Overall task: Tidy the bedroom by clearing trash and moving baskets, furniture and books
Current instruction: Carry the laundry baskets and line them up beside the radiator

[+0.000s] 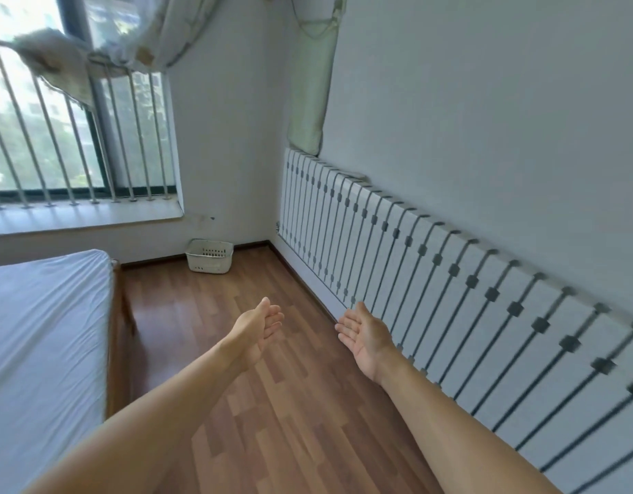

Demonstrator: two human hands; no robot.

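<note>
Reaching forward, the left hand [261,329] and right hand [365,336] are spread wide and empty, palms facing. A white laundry basket [210,256] sits on the wood floor [272,404] at eleven o'clock, well apart. It would be best to step closer, then grip opposite rims.

White slotted basket [209,256] upright, floor corner.

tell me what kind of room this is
Most likely a bedroom: a bed with a white sheet, a barred window with a curtain, and a white basket on the wood floor in the corner.
</note>
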